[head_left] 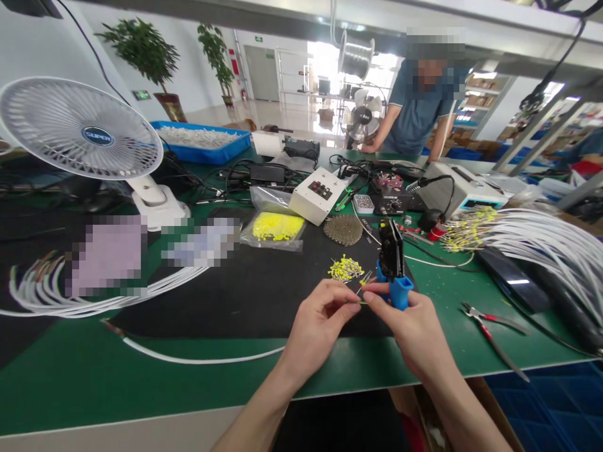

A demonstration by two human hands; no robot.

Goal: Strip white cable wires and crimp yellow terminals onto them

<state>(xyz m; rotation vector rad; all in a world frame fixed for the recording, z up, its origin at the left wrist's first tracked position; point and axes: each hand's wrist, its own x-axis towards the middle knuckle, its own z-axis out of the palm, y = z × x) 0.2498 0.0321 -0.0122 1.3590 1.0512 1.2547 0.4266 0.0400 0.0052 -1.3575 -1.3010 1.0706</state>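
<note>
My left hand (316, 323) is closed, thumb and fingertips pinching the thin wires at one end of a white cable (202, 361). The cable runs out leftward from under that hand across the green table; its other end shows stripped wires. My right hand (417, 329) is closed around a crimping tool (392, 251) with blue handles and a black head, which points up. Its thumb and forefinger also meet the wire ends at my left fingertips. Just beyond the fingers lies a pile of yellow-collared wire ferrules (346, 269) on the black mat (211, 307).
A bag of yellow ferrules (276, 227) and a white switch box (318, 194) stand behind. Red-handled cutters (494, 326) lie right, below bundled white cables (541, 242). More cables (155, 289) and a fan (94, 135) are left. A person (419, 107) leans on the far edge.
</note>
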